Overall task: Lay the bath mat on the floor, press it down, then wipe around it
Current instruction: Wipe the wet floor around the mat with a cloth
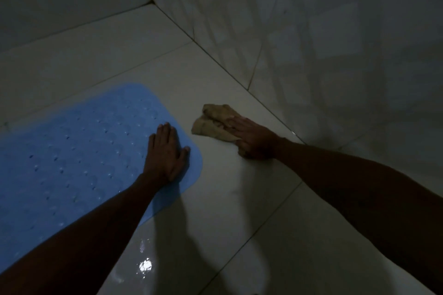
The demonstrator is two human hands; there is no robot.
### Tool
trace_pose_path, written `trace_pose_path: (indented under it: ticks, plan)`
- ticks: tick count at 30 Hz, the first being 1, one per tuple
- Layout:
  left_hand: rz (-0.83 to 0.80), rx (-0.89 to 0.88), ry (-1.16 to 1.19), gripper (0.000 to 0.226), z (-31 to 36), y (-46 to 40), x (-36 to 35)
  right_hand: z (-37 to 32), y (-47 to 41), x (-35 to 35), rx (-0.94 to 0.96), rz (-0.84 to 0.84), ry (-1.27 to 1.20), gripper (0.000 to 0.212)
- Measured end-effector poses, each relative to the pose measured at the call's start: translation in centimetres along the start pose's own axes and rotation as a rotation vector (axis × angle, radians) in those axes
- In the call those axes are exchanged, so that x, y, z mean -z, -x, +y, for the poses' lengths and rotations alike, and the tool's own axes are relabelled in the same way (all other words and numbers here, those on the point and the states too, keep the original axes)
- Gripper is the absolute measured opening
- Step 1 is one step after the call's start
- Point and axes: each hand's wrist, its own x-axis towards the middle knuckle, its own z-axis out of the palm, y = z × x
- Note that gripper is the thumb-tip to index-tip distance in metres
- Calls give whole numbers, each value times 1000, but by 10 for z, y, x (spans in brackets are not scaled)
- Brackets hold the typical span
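Your left hand point(165, 151) lies flat on the near right corner of the bath mat point(79, 151), fingers straight and together, palm down, holding nothing and simply pressing. Your right hand point(251, 137) rests on a crumpled cloth point(215, 122) on the floor point(239, 199) just beside that same corner; the fingers lie over the cloth, but in this dim light you cannot tell whether they are pinching it or only pushing it flat.

The mat is already down, spread across the tiles toward the left, so by the look of it you are into the wiping while the other hand steadies the corner.

What could go wrong from here: the tiles are glossy and there is a wet, shining patch near your left forearm (a bright glint marks it), so a hand or knee set there could slide. If the cloth sweeps too close, it may catch the mat's rounded edge and lift it, undoing the pressing. Leaning hard on the left hand could also shift the mat if water sits beneath it.

The mat is blue, thin and flexible-looking, with rounded corners and rows of small holes and raised bumps. The cloth is tan, soft and bunched into folds. The floor is pale, smooth large tile with thin dark joints, meeting a tiled wall point(335, 31) close behind the cloth.
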Motion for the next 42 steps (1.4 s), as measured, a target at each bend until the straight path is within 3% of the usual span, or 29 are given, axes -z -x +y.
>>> trace_pose_path:
  ticks: [5,10,13,20,25,28,30,34,42]
  plan:
    - [-2,55,25,91,16,0,-12,44,44,12,-131,-44,69,74]
    - [22,25,1,90,13,2,-14,45,79,7,-225,-37,81,76]
    - [-24,30,-36,91,16,1,-12,43,109,1,-185,52,72,66]
    - [-76,79,-97,81,23,-3,-4,44,157,-13,-181,44,102,64]
    - [-40,73,-81,72,29,4,-6,10,134,14,-145,344,112,60]
    - [-54,42,-76,78,24,11,-1,19,124,0,-244,205,13,69]
    - [-47,-2,-81,83,16,16,1,27,119,-14,-286,168,-16,64]
    - [-38,-25,-64,81,-12,31,-1,21,114,-19,-338,201,-22,56]
    - [-10,-63,-57,73,-53,85,-5,-56,105,-39,-171,238,46,54]
